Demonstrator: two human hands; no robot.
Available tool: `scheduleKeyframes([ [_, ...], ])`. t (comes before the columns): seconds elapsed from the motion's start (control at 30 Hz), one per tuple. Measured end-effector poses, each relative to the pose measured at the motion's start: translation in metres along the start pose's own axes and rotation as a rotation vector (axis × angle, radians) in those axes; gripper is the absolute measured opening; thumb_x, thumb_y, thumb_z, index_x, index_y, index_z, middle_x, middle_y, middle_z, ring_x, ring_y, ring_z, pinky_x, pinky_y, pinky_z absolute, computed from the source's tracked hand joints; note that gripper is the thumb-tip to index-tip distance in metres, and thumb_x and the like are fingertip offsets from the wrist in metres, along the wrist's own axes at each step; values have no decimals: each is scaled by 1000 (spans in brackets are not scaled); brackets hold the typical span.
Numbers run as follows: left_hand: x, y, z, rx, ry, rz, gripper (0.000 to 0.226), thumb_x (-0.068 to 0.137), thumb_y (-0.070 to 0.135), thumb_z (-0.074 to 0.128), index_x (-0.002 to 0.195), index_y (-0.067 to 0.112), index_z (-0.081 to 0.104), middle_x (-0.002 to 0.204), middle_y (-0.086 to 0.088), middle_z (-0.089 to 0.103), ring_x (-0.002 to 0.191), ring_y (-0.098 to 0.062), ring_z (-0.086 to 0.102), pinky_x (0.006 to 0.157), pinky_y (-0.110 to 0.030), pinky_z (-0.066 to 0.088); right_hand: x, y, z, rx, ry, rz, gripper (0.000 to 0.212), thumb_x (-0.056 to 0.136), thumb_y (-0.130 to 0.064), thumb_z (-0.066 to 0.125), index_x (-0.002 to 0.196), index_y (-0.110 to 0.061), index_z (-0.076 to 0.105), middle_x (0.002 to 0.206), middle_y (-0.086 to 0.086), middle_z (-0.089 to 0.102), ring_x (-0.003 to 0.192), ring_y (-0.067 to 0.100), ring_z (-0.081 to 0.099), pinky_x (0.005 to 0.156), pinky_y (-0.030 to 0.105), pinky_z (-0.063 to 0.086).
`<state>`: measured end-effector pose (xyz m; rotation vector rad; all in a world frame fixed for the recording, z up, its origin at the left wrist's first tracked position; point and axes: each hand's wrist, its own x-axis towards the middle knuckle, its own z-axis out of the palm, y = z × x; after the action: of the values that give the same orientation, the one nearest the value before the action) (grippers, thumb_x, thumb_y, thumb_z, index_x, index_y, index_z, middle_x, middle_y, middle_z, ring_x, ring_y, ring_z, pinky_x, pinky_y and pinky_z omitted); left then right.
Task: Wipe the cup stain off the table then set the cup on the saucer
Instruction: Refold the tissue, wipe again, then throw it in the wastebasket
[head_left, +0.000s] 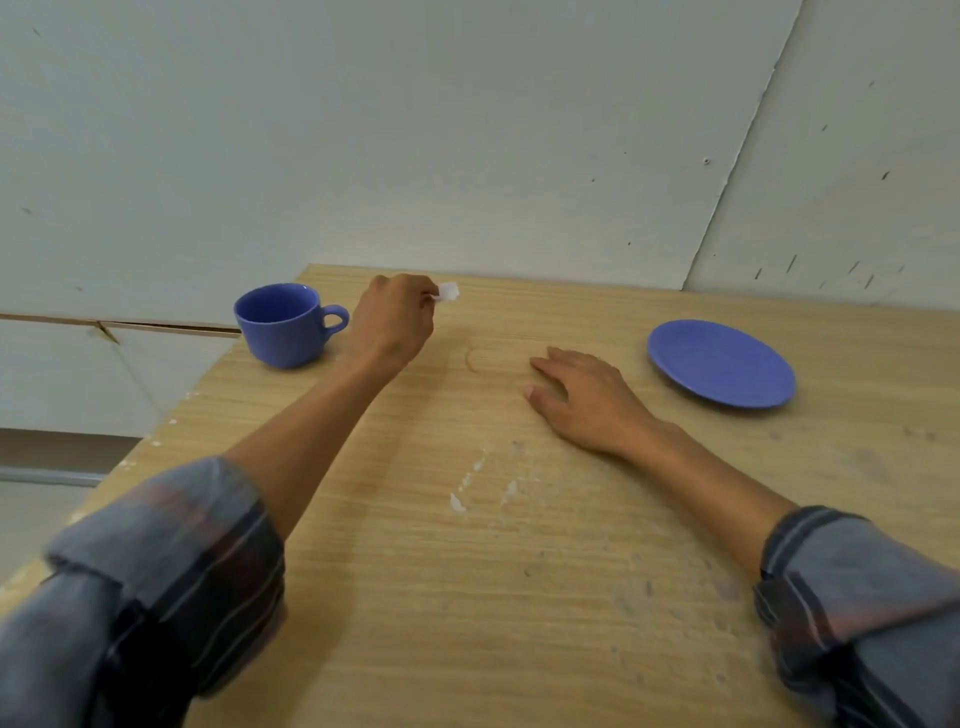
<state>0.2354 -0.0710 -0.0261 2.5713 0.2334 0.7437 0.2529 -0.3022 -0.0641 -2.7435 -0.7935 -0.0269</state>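
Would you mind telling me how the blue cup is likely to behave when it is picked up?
The cup looks glazed, so probably rigid, breakable and slightly slippery. Its handle should give a secure grip. It sits upright on a broad base, so it seems unlikely to tip.

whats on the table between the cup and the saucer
In the head view, between the blue cup and the saucer lie both hands: the left hand pinching a white wad, the right hand flat, and the faint cup stain between them.

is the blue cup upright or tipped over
Upright: the blue cup stands on its base on the table, opening upward, handle to the side.
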Motion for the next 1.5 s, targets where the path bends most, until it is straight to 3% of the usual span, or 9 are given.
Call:
scheduleKeyframes([
  [0.2,-10,13,36,36,-115,51,31,91,11,45,108,9,71,102,-17,73,92,-38,64,67,-35,44,0,5,8,7,15,-11,57,96,-53,32,147,-27,33,159,0,25,147,16,19,120,41,12],
  [0.3,-23,16,38,38,-206,89,32,89,15,47,111,12,71,113,-13,72,105,-34,64,85,-43,52,-1,5,8,22,24,-12,57,96,-53,32,147,-28,33,159,-1,24,147,15,18,120,41,11],
  [0.4,-40,15,30,8,-244,155,34,89,9,47,114,10,70,119,-11,70,110,-30,63,94,-38,50,-3,4,8,37,32,-6,57,96,-53,33,147,-28,34,159,-2,25,147,14,19,121,40,11],
  [0.57,-65,0,12,25,-356,417,36,91,6,50,121,14,67,128,-3,66,121,-21,54,102,-31,42,-5,4,7,60,47,-1,55,96,-51,36,146,-27,36,158,-1,27,146,14,20,120,38,11],
  [0.8,-47,-7,4,86,-383,463,32,89,2,56,114,14,72,116,-8,64,104,-23,58,83,-26,42,-5,4,7,60,46,0,55,96,-51,36,145,-27,37,158,-1,29,146,15,21,120,39,12],
  [1.0,-8,2,28,99,-275,275,39,83,-4,47,107,11,75,105,-13,71,98,-31,64,81,-41,53,-4,4,6,62,62,-2,52,96,-49,37,144,-27,40,156,-1,32,145,14,23,119,37,13],
  [1.13,3,16,39,119,-213,173,35,84,-3,48,103,9,74,109,-13,69,102,-33,63,80,-43,53,-3,6,7,67,80,-6,51,96,-48,39,142,-27,43,155,-1,35,144,15,26,118,35,14],
  [1.3,-19,25,43,174,-199,274,30,87,1,52,104,10,75,106,-11,69,99,-32,63,65,-34,39,-3,6,8,69,96,3,51,95,-49,40,140,-27,45,154,-1,37,143,15,29,117,35,16],
  [1.5,-45,8,7,94,-339,495,26,85,3,60,102,12,77,98,-8,74,91,-25,67,77,-40,53,-4,5,7,62,90,-1,51,95,-48,40,141,-26,44,154,-1,36,143,15,28,117,34,15],
])
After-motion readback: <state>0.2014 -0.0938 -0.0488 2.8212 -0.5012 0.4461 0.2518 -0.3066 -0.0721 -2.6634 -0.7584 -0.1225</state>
